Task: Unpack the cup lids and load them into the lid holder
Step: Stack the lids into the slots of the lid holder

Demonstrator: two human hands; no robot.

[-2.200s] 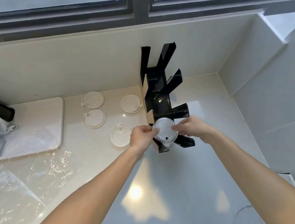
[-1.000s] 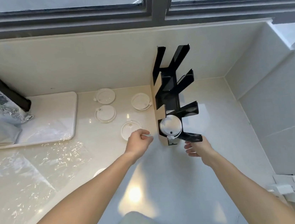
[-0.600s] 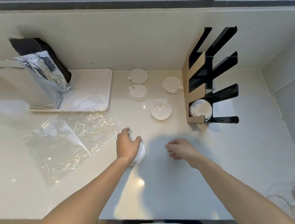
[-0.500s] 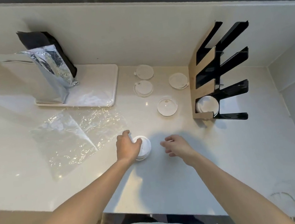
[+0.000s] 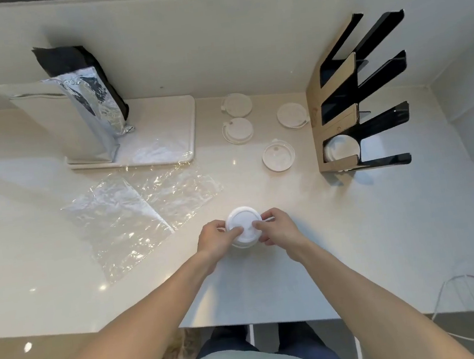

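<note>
Fingers of the left hand (image 5: 216, 239) and right hand (image 5: 276, 230) clamp a stack of lids (image 5: 243, 228) between them. It seems lifted off the counter (image 5: 354, 224).

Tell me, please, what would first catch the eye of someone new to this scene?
Most likely both hands, left hand and right hand, gripping a stack of white lids at the counter's near middle. Next, the black lid holder at far right, with lids only in its lowest slot. Four loose lids lie just left of it, beyond crumpled clear plastic wrap.
</note>
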